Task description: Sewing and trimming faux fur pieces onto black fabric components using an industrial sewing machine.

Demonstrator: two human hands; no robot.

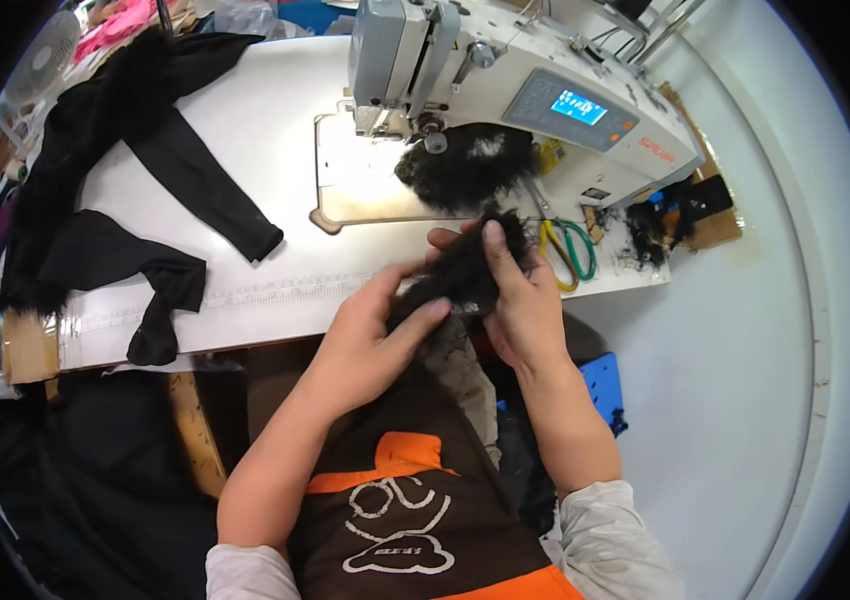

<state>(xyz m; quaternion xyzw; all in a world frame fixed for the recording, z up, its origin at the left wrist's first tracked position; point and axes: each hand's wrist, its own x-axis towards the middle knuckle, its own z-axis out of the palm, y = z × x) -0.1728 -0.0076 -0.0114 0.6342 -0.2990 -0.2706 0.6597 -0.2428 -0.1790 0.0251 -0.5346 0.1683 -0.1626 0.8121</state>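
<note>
Between my two hands, at the table's front edge, is a piece of black furry fabric. My left hand grips its left end, thumb on top and fingers beneath. On the other end, my right hand pinches it under the thumb. Just beyond my hands, a larger bunch of black fur lies under the arm of the white sewing machine, beside its lit needle area. Scissors with yellow and green handles rest right of my right hand.
A black garment with fur trim spreads over the left of the white table. Ruler marks run along the front edge. Black fluff and a cardboard piece sit at the right end. Black cloth hangs at lower left.
</note>
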